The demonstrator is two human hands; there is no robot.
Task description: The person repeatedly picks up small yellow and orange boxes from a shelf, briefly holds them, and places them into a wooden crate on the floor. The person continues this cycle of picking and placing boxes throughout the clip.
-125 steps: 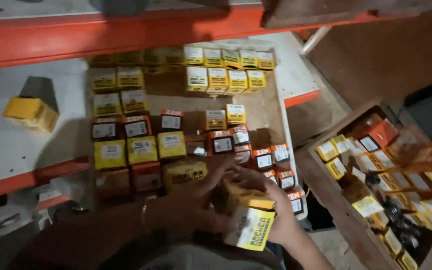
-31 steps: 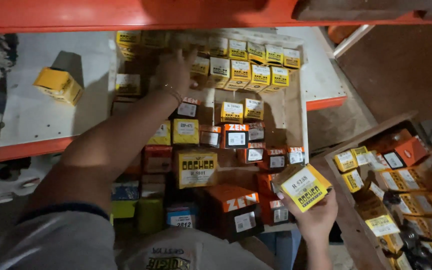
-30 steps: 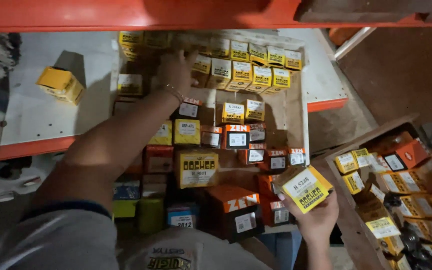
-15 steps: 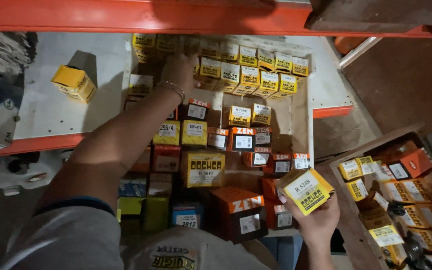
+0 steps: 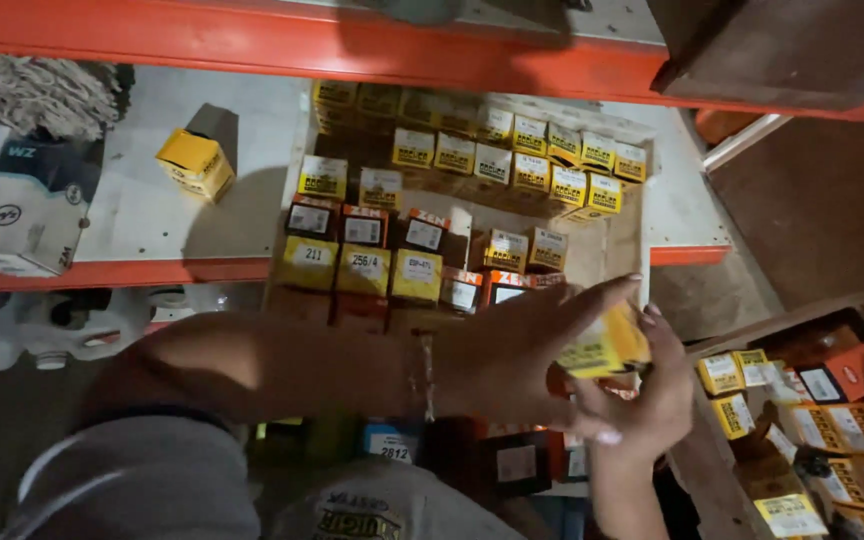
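The left hand (image 5: 517, 350) is reaching across from nine o'clock, its fingers stretched out and closing over the top of a small yellow box (image 5: 604, 347). The right hand (image 5: 642, 395) is coming up from six o'clock and is gripping the same box from below and from the three o'clock side, fingers curled around it. Both hands are touching the box, which is sitting between them, just right of centre and low in the view.

Beyond the hands, toward twelve o'clock, a shallow cardboard tray (image 5: 624, 250) is lying on a pale shelf with an orange-red front edge (image 5: 112, 272). Rows of small yellow and orange boxes are filling the tray. At ten o'clock a single yellow box (image 5: 195, 162) is standing alone on the shelf, well apart from the tray. At four o'clock a wooden crate (image 5: 712, 480) is holding more yellow and orange boxes. A white carton (image 5: 27, 205) is lying at nine o'clock.
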